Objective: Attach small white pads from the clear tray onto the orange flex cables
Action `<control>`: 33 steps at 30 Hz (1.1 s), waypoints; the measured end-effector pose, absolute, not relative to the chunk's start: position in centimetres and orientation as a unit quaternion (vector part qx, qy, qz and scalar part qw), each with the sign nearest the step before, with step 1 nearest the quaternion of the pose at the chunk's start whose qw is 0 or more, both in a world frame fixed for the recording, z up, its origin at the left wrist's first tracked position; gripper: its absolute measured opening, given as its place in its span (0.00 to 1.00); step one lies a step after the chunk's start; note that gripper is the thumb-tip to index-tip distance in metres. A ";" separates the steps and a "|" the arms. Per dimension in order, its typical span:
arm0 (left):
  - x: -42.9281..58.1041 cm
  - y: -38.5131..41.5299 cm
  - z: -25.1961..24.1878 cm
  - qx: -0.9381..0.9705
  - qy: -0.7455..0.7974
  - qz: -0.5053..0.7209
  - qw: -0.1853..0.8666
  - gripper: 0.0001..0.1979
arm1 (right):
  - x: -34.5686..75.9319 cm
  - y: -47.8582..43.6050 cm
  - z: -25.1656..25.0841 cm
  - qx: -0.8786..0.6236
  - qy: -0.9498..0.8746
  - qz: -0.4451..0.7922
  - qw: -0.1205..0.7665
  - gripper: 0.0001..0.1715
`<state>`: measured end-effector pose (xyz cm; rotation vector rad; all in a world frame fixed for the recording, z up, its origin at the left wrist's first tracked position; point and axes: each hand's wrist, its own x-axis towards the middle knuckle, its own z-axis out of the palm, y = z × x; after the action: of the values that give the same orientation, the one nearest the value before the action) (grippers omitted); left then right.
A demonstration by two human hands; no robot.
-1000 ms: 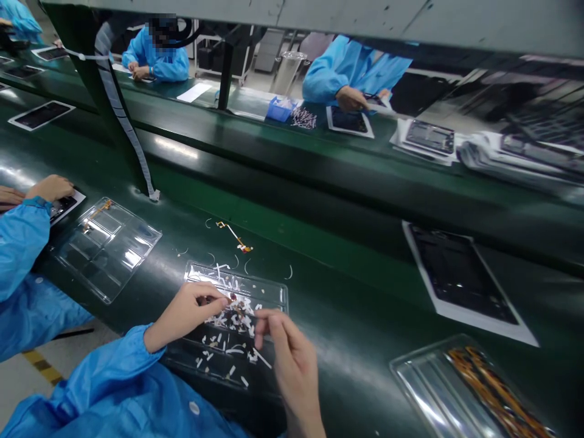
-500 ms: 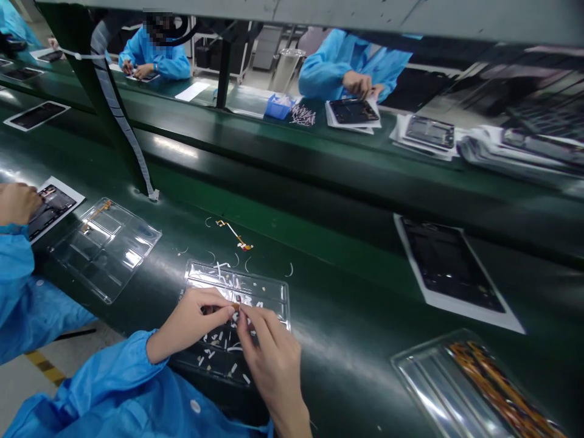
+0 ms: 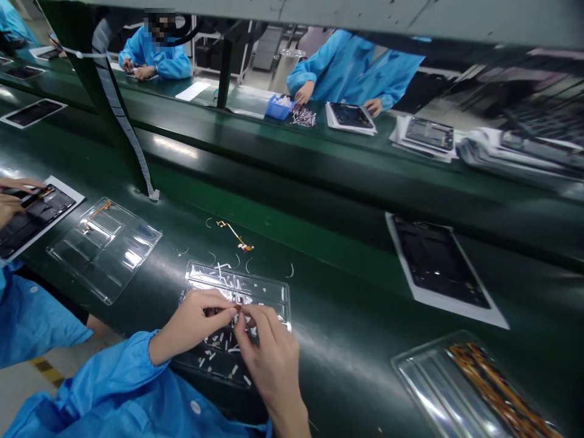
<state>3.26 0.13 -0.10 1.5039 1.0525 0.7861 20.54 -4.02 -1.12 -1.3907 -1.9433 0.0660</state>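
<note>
My left hand (image 3: 203, 319) and my right hand (image 3: 272, 350) meet over a clear plastic tray (image 3: 279, 293). Thumb and fingers of both pinch a small orange-brown flex cable (image 3: 238, 308), mostly hidden by the fingertips. Scattered white strips and bits of backing (image 3: 235, 369) lie in the tray underneath. Beyond the tray, another flex cable (image 3: 234, 232), white in the middle with orange ends, rests on the green surface among thin curled white slivers (image 3: 292, 271).
To the right lies a clear tray (image 3: 422, 371) with many orange-brown flex cables (image 3: 497, 389). A dark device panel (image 3: 440, 261) sits on white paper. On the left are another clear tray (image 3: 104, 255) and a co-worker's hands (image 3: 13, 198) at a panel. A green post (image 3: 98, 103) rises ahead.
The panel on white paper at the right has slid left. Across the line, a co-worker's hand has moved from a panel to the white bits by the blue bin. My hands have barely shifted.
</note>
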 end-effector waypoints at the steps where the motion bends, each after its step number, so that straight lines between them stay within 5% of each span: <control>1: 3.2 0.1 -0.2 0.632 0.444 0.331 0.542 0.09 | 20.5 -4.0 -1.1 -0.543 -0.755 0.025 0.367 0.05; 9: 3.3 0.2 -0.2 0.662 0.428 0.319 0.525 0.10 | 19.9 -3.8 -1.2 -0.570 -0.755 -0.047 0.321 0.05; 18: 2.8 0.1 -0.8 0.693 0.413 0.347 0.478 0.09 | 19.9 -3.8 -0.7 -0.591 -0.720 0.107 0.347 0.07; 33: 2.6 0.7 -0.2 0.681 0.429 0.333 0.492 0.08 | 20.2 -3.7 -0.3 -0.541 -0.755 0.107 0.355 0.07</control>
<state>2.56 0.72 -0.21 1.6519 1.0399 0.8071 20.22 -3.68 -0.30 -1.3975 -1.9511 0.2762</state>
